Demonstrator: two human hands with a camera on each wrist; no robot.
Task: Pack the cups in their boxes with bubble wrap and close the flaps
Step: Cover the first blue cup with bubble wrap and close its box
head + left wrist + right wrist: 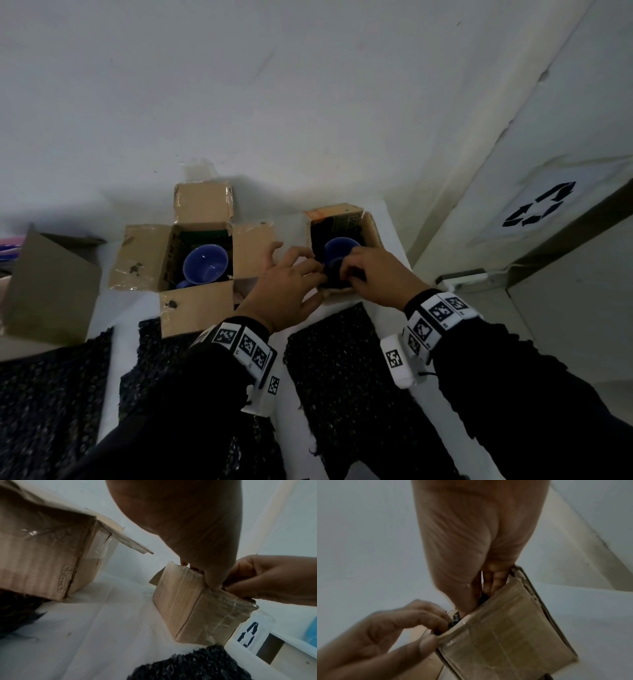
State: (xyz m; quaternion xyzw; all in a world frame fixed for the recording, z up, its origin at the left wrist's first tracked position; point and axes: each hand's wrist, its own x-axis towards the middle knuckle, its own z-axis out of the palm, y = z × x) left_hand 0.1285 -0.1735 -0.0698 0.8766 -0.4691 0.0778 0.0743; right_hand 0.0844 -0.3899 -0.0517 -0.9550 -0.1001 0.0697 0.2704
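Two open cardboard boxes stand on the white table. The left box (147,253) has its flaps spread and holds a blue cup (205,263). The smaller right box (370,229) holds another blue cup (339,250) with black bubble wrap (334,274) bunched at its near side. My left hand (308,270) pinches that wrap at the box's near rim, thumb outside the wall. My right hand (346,270) curls its fingers over the same wrap, and they reach down inside the box. In the right wrist view, the right fingers (494,577) dip behind the box wall (505,635).
Several loose black bubble wrap sheets (342,377) lie along the table's near edge. A grey cardboard box (51,291) stands at the far left. A white cabinet with a recycling sign (541,205) is to the right, and the wall rises close behind the boxes.
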